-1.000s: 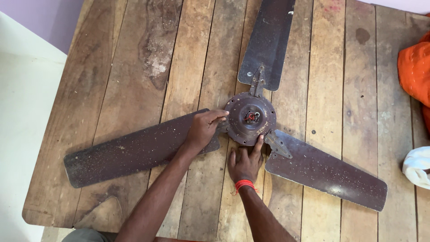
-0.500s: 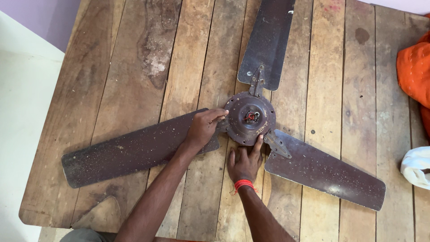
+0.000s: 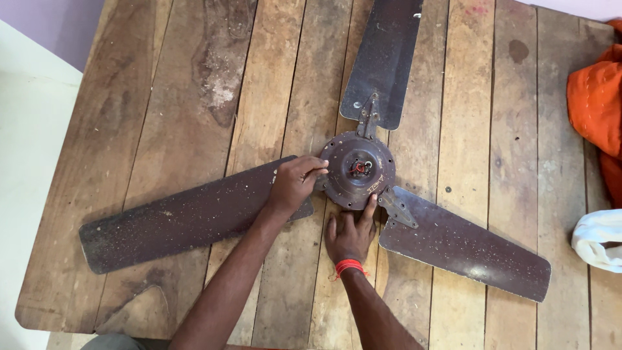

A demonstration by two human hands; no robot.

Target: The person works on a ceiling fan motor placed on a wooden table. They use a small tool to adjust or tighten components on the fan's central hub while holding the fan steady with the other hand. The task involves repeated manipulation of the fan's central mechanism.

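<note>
A dusty brown ceiling fan lies flat on a wooden plank table [image 3: 162, 116]. Its round motor hub [image 3: 358, 170] sits in the middle with three blades spreading out: one to the lower left [image 3: 175, 220], one up [image 3: 385, 58], one to the lower right [image 3: 466, 243]. My left hand [image 3: 295, 185] rests on the inner end of the lower-left blade, fingers pinched at the bracket beside the hub. My right hand [image 3: 350, 233], with a red thread on the wrist, lies flat on the table just below the hub, its fingertips touching the hub's rim.
An orange cloth [image 3: 596, 104] lies at the table's right edge, with a white cloth [image 3: 599, 240] below it. The table's left edge runs along a pale floor [image 3: 32, 129].
Almost nothing differs. Both hands stay at the hub; the view has shifted very slightly.
</note>
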